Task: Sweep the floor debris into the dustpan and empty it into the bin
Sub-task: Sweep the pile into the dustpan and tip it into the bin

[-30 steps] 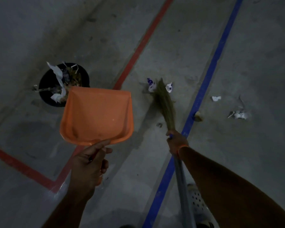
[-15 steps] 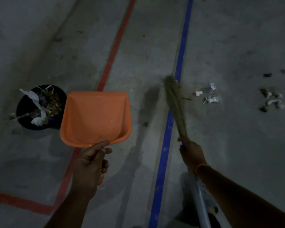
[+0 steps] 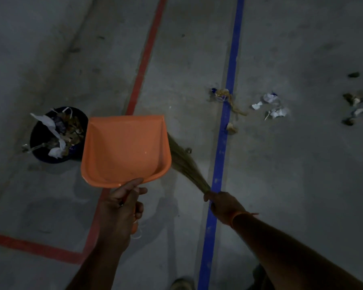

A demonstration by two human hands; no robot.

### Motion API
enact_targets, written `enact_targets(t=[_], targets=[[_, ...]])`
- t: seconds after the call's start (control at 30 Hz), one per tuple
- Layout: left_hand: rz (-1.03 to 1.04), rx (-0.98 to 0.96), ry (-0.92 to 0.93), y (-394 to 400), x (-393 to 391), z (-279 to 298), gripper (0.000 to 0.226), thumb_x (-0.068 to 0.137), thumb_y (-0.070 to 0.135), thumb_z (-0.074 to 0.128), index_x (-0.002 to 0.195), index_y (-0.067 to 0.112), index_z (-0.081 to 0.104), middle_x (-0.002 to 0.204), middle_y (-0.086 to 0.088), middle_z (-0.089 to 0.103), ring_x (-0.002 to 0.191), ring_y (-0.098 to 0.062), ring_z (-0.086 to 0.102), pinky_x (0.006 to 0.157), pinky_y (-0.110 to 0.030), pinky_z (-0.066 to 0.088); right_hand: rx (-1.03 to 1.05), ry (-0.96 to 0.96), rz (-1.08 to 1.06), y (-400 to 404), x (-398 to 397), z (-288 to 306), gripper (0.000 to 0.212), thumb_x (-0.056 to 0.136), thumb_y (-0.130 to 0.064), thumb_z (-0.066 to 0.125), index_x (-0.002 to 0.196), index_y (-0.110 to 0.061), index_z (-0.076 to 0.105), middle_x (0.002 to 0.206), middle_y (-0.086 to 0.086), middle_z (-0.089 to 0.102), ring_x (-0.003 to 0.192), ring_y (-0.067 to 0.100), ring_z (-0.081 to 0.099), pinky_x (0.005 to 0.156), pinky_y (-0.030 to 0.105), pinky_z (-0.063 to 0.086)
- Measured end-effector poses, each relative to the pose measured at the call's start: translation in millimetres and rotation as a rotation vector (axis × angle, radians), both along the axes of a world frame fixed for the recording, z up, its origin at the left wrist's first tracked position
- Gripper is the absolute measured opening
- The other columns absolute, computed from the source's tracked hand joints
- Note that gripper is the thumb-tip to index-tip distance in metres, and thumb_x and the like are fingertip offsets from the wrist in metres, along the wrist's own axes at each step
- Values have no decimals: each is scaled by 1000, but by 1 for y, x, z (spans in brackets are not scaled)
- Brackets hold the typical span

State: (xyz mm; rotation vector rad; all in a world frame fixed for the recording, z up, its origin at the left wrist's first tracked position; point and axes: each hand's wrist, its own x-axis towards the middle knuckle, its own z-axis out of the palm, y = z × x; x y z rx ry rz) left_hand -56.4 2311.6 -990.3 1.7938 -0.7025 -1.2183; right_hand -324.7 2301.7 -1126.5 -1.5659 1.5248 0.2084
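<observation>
Left hand [image 3: 122,204]: grips handle of empty dustpan [image 3: 124,149], held above floor.
Right hand [image 3: 222,206]: grips broom [image 3: 184,164]; bristles point up-left.
Debris [image 3: 268,105]: up-right, past blue line [image 3: 224,126]; right hand nearer.
Bin [image 3: 40,139]: left of dustpan.

Single head-worn wide-angle view, looking steeply down at the concrete floor [image 3: 302,185], both forearms reaching in from the bottom edge, hands close to the lens, floor farther below, edges bowed by the lens
</observation>
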Motion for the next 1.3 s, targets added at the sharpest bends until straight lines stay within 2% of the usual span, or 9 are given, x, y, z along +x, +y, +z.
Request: enact_targets(t=[0.17,0.33,0.43,0.63,0.77,0.9,1.07,1.17,1.3], targets=[[-39,18,-5,6,-19,-10,31,102,6,56,106,28,78,97,-8,77,53,-21,47,56,-32,28,-34,116,-173,11,-72,-14,22,97,-24,48,114,-38,49,91,-4,58,67,6,60,52,16,44],[-66,35,11,-4,-42,-14,33,101,7,57,102,31,79,95,-7,77,53,-21,46,53,-26,28,-93,311,-356,9,-165,-9,31,93,-20,52,121,-30,57,101,15,67,86,32,65,78,32,49],[-86,53,48,-13,-58,-13,30,102,7,56,106,27,77,97,-5,76,51,-17,44,49,-18,24,-136,341,-429,5,-193,2,29,92,-18,53,119,-29,58,94,15,67,82,33,64,75,34,49],[-134,51,68,-40,-87,-9,29,103,8,56,109,27,77,100,-5,76,50,-15,46,45,-17,25,-255,213,-398,-37,-171,13,29,92,-15,54,119,-25,58,96,16,67,80,31,63,72,33,48],[-148,28,61,-56,-100,-12,29,102,9,56,107,28,77,99,-5,76,49,-13,49,44,-18,26,-303,100,-418,-76,-137,21,24,97,-19,52,118,-30,51,94,4,60,72,14,59,59,24,47],[-121,10,43,-62,-109,-21,29,102,7,56,107,26,77,98,-6,76,48,-12,50,45,-18,26,-360,102,-379,-120,-110,15,22,97,-22,49,117,-30,49,93,4,58,80,19,62,73,36,58],[-117,38,29,-56,-115,-39,27,102,8,56,110,25,76,100,-6,76,51,-14,49,48,-18,25,-255,76,-262,-165,-107,-6,18,96,-21,52,114,-22,58,85,-2,52,74,15,56,54,17,35],[-130,65,4,-48,-122,-42,27,102,7,55,113,22,75,101,-6,76,52,-16,46,48,-18,24,-180,89,-360,-160,-133,-11,18,97,-18,53,113,-18,61,93,0,54,77,14,54,69,24,43],[-136,42,-21,-40,-138,-36,28,102,6,55,111,23,76,99,-6,77,51,-18,47,48,-20,27,-171,181,-527,-131,-206,-10,28,88,-12,54,109,-28,63,113,10,63,84,20,57,73,23,42]])
